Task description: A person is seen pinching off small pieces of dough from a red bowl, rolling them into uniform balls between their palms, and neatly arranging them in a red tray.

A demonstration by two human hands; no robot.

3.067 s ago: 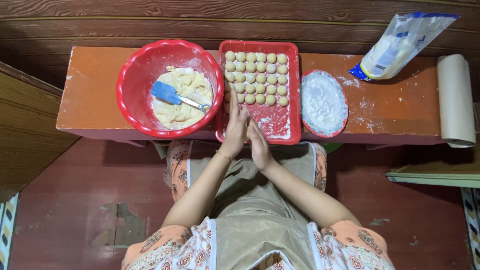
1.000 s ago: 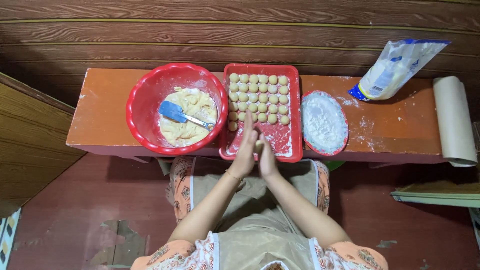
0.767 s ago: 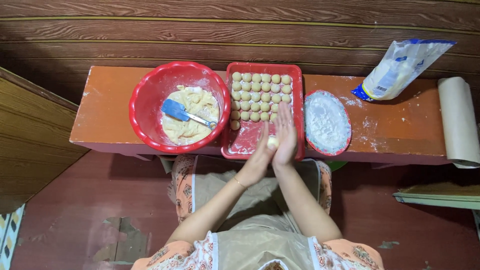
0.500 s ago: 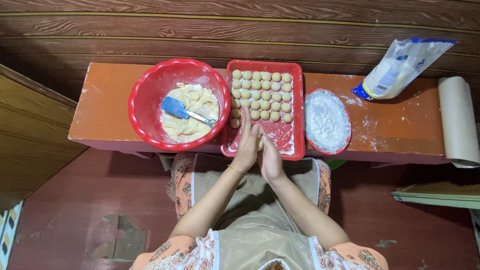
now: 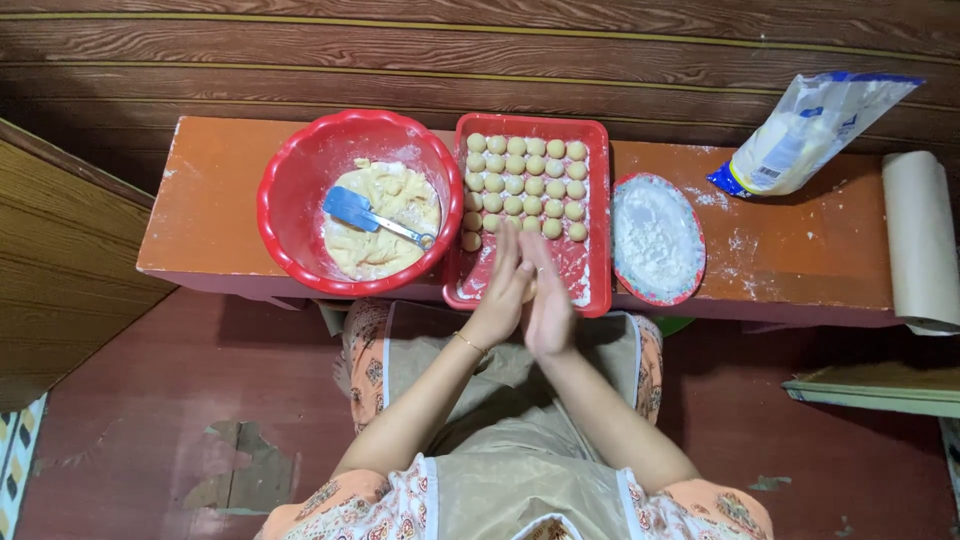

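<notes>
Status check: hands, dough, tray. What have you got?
Left hand and right hand pressed palm to palm over red tray; anything between them hidden. Dough balls in rows. Nothing in the way.

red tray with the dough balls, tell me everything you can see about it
The red tray is rectangular with a raised rim, and looks like plastic. It lies flat on the orange bench, between the red bowl and the plate of flour, close against both. Its far half holds small pale dough balls in neat rows, with one shorter row begun at the left. The near half is bare and dusted white with flour. The left hand and right hand, palms pressed together, hover over its near edge.
</notes>
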